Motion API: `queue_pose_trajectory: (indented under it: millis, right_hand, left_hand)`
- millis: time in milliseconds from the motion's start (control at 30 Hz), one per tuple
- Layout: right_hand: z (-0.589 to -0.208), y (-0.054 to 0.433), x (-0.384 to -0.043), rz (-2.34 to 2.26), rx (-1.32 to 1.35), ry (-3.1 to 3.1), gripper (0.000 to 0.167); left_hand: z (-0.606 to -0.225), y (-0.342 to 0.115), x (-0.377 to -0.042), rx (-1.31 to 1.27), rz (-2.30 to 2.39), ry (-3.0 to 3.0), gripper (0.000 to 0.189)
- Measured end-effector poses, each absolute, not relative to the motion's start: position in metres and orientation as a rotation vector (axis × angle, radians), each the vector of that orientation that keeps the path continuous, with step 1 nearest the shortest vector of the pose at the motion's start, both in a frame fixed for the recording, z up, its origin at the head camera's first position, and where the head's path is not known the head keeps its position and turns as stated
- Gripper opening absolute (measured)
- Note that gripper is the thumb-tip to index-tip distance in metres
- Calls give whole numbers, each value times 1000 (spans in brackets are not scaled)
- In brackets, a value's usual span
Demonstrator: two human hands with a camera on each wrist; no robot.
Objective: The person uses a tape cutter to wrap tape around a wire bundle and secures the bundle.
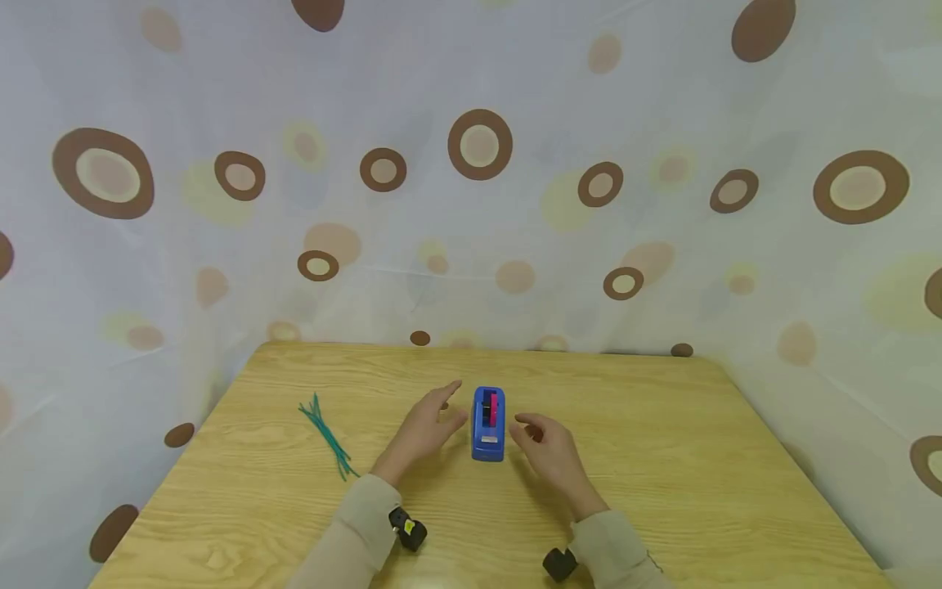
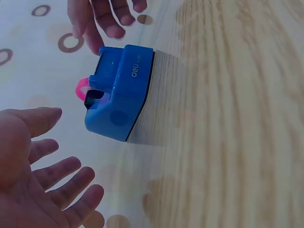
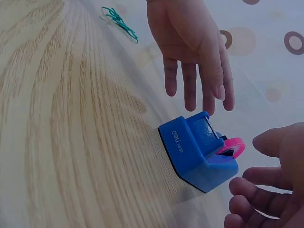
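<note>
A blue tape dispenser [image 1: 488, 450] with a pink roll [image 1: 494, 409] in it stands upright on the wooden table. To its left is my left hand [image 1: 424, 425], fingers spread and apart from it. On the other side my right hand [image 1: 550, 450] has its fingers loosely bent, with a small gap to the dispenser. In the left wrist view the dispenser [image 2: 123, 90] shows its side lettering and toothed cutter, and the left palm [image 2: 28, 185] faces it. The right wrist view has the dispenser [image 3: 194, 147] between both hands, neither gripping it.
Several thin green twist ties [image 1: 326, 433] lie in a loose bundle on the left part of the table [image 1: 699, 458]. A pale curtain [image 1: 515, 221] with brown circles hangs behind the table and along its sides.
</note>
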State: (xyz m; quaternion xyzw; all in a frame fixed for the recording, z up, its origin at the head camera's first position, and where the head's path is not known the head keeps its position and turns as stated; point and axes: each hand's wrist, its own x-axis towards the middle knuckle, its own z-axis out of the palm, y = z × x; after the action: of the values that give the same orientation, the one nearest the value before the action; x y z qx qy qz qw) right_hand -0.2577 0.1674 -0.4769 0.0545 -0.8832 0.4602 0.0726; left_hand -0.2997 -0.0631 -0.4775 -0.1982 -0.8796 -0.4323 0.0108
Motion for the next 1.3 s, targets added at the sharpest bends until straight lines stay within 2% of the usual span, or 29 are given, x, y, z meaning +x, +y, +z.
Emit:
queue_pose_trajectory:
  millis: [133,867,1300]
  right_hand:
    - [-479,164,-259,1484,107,-2646,23]
    - [-489,153,-266,1750,14,-2629,18]
    - [-490,146,-267,1908,-72,-2521,15]
  left_hand:
    - [-481,-60,-305,-641,-1420,-2732,56]
    - [-492,-39,-315,-677,-1463,-2753,46]
    - [-491,-40,-314,-650,-1436,-2751,49]
